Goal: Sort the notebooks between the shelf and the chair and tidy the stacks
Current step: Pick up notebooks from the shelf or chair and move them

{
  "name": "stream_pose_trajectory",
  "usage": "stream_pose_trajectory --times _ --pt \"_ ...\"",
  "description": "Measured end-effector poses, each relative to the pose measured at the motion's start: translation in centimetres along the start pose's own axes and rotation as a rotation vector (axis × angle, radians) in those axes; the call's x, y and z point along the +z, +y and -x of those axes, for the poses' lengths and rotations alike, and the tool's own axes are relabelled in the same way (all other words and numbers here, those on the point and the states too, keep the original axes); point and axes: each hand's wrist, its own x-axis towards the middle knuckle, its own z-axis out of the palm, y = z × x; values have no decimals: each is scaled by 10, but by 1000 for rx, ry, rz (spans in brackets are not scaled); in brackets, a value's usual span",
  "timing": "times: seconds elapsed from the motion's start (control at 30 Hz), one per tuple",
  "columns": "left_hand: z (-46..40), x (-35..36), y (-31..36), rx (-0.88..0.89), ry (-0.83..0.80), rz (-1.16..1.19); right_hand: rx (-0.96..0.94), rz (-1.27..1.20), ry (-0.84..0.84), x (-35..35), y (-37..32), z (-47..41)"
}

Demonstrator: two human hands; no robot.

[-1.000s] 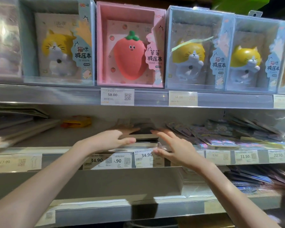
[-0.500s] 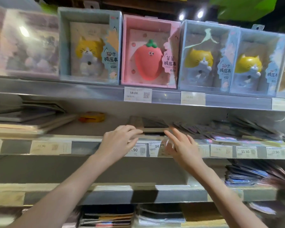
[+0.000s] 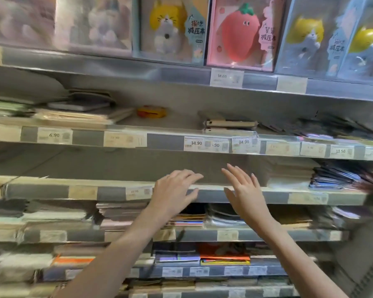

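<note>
A small stack of beige notebooks lies on the second shelf, above the 34.90 price tags. My left hand and my right hand hang one shelf lower, in front of the third shelf's edge. Both hold nothing and their fingers are spread. More notebook stacks fill the lower shelves, partly hidden by my forearms. No chair is in view.
Boxed cat and strawberry notebooks stand on the top shelf. Flat pale notebooks and a yellow item lie at the second shelf's left. Dark packets pile at the right. The third shelf behind my hands holds little.
Both hands have left the beige stack on the second shelf and dropped to the shelf below. The view has swung down and left, showing more lower shelves.
</note>
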Motion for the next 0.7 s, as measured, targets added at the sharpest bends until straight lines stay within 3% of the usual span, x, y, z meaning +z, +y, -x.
stream_pose_trajectory --times 0.2,0.33,0.7 --pt "67 41 -10 -64 -144 56 33 -51 -86 42 -33 70" --pt "131 82 -11 -110 -333 140 50 -64 -172 79 -52 132" --pt "299 195 -21 -317 -702 249 206 -171 -572 180 -86 290"
